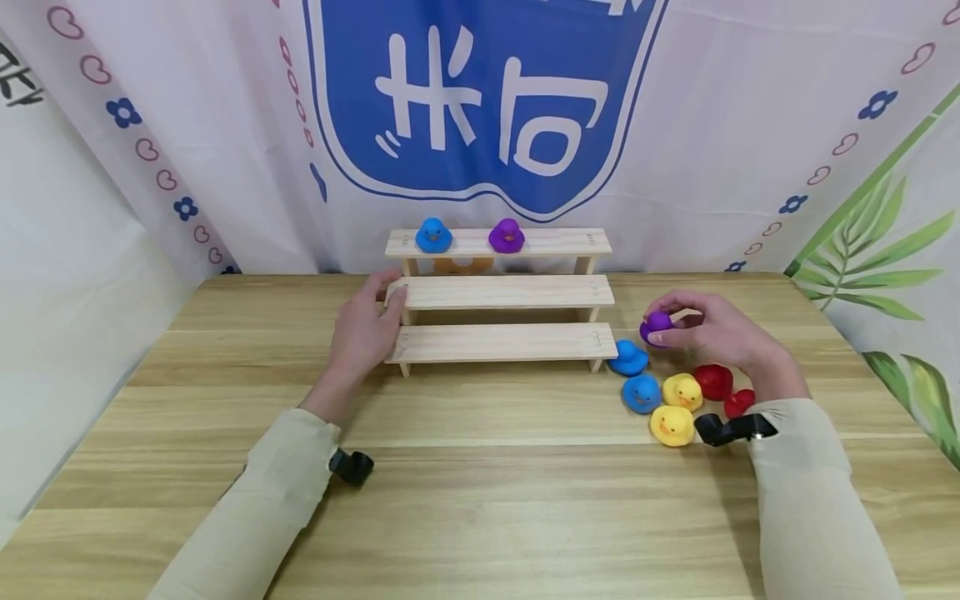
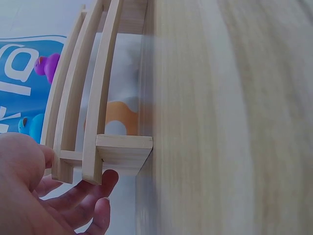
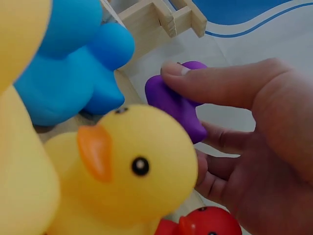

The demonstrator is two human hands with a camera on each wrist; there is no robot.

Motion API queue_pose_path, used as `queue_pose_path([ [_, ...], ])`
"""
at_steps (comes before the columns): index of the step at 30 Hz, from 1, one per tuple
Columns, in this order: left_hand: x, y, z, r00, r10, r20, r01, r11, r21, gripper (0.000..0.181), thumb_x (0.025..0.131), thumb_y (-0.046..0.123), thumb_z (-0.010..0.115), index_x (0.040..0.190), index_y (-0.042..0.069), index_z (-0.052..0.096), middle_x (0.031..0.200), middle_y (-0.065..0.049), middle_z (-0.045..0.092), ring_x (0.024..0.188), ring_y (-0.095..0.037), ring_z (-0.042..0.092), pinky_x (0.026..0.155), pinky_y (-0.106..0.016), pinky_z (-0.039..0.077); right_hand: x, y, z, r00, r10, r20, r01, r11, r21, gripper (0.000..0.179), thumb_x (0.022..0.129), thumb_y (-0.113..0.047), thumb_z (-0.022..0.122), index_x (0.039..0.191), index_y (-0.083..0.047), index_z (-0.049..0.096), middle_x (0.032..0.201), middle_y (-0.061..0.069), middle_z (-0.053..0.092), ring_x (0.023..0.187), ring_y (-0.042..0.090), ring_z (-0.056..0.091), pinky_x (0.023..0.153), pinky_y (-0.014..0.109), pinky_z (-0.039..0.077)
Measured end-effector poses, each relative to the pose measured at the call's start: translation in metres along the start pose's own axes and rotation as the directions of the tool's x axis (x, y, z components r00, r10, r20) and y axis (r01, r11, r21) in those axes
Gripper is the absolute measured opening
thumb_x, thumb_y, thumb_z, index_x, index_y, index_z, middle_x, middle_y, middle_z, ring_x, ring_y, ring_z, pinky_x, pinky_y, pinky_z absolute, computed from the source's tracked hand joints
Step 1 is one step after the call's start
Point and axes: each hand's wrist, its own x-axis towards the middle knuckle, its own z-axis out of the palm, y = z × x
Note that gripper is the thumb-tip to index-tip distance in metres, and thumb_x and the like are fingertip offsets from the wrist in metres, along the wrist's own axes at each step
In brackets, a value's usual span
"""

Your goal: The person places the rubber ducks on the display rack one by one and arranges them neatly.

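Observation:
My right hand [image 1: 708, 329] pinches a purple rubber duck [image 1: 657, 327] between thumb and fingers, right of the stepped wooden shelf [image 1: 501, 342]. In the right wrist view the thumb lies across the purple duck [image 3: 178, 100]. At the shelf's left end, my left hand [image 1: 365, 329] grips the middle step, thumb on its front side. The left wrist view shows the fingers curled about the ends of the shelf's boards [image 2: 93, 156]. On the top step sit a blue duck [image 1: 433, 237] and, apart from it, another purple duck [image 1: 507, 237].
Beside the shelf's right end lie two blue ducks [image 1: 641, 393], two yellow ducks [image 1: 672, 426] and two red ducks [image 1: 713, 382], close together below my right hand. The wooden table [image 1: 480, 517] runs back to a printed curtain [image 1: 247, 150] behind the shelf.

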Motion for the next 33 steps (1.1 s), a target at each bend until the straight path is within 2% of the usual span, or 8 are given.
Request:
queue_pose_path([
  [6,0.001,-0.002,0.001,1.000,0.008,0.000,-0.008,1.000,-0.010,0.052,0.114,0.041,0.043,0.161,0.019,0.045,0.150,-0.022,0.058,0.097,-0.031,0.061,0.093,-0.049,0.051,0.002,-0.008,0.001,1.000,0.013,-0.020,-0.013,1.000,0.020,0.050,0.102,-0.038,0.072,0.144,-0.015,0.058,0.142,0.015,0.058,0.124,0.036,0.054,0.098,0.045,0.048],
  [9,0.002,-0.002,0.001,1.000,0.007,0.001,-0.007,1.000,-0.009,0.052,0.114,0.041,0.043,0.160,0.019,0.045,0.149,-0.022,0.058,0.080,-0.028,0.058,0.080,-0.043,0.051,0.002,-0.011,0.001,0.999,-0.022,-0.045,0.023,1.000,0.012,0.048,0.102,-0.037,0.072,0.143,-0.015,0.060,0.140,0.015,0.061,0.122,0.035,0.055,0.096,0.042,0.049],
  [13,0.002,-0.003,0.001,1.000,0.007,0.001,-0.007,1.000,-0.004,0.051,0.114,0.040,0.044,0.160,0.019,0.045,0.148,-0.021,0.059,0.057,-0.019,0.047,0.062,-0.037,0.047,0.001,-0.017,0.002,0.995,-0.048,-0.082,0.050,0.999,0.017,0.047,0.101,-0.040,0.072,0.139,-0.014,0.062,0.136,0.014,0.065,0.121,0.033,0.057,0.096,0.040,0.052],
  [15,0.002,-0.003,0.001,1.000,0.007,-0.001,-0.007,1.000,0.000,0.051,0.114,0.039,0.044,0.160,0.019,0.046,0.148,-0.021,0.059,0.054,-0.016,0.044,0.059,-0.035,0.045,0.001,-0.021,0.002,0.994,-0.048,-0.099,0.050,0.999,0.017,0.047,0.101,-0.044,0.073,0.137,-0.015,0.063,0.135,0.013,0.065,0.121,0.032,0.057,0.096,0.039,0.052],
  [21,0.002,-0.003,0.001,1.000,0.004,-0.005,-0.004,1.000,0.003,0.051,0.114,0.040,0.044,0.160,0.020,0.046,0.147,-0.021,0.060,0.056,-0.015,0.045,0.060,-0.036,0.044,0.000,-0.031,0.004,0.983,-0.098,-0.157,0.098,0.995,-0.006,0.046,0.101,-0.042,0.073,0.135,-0.013,0.065,0.133,0.014,0.064,0.116,0.031,0.057,0.088,0.027,0.055],
  [26,0.002,-0.003,0.001,1.000,0.006,-0.007,-0.006,1.000,0.001,0.051,0.114,0.040,0.044,0.160,0.019,0.046,0.146,-0.021,0.060,0.056,-0.015,0.044,0.059,-0.035,0.044,0.002,-0.038,0.006,0.961,-0.154,-0.229,0.158,0.987,-0.001,0.040,0.101,-0.033,0.074,0.136,-0.014,0.068,0.137,0.013,0.062,0.115,0.029,0.055,0.082,0.019,0.053],
  [33,0.002,-0.003,0.001,1.000,0.013,-0.010,-0.013,1.000,0.011,0.051,0.114,0.040,0.044,0.160,0.019,0.046,0.144,-0.020,0.061,0.057,-0.017,0.045,0.060,-0.035,0.044,0.002,-0.047,0.009,0.948,-0.142,-0.285,0.161,0.986,0.045,0.045,0.102,-0.032,0.073,0.142,-0.012,0.065,0.141,0.012,0.056,0.123,0.030,0.052,0.082,0.012,0.051],
])
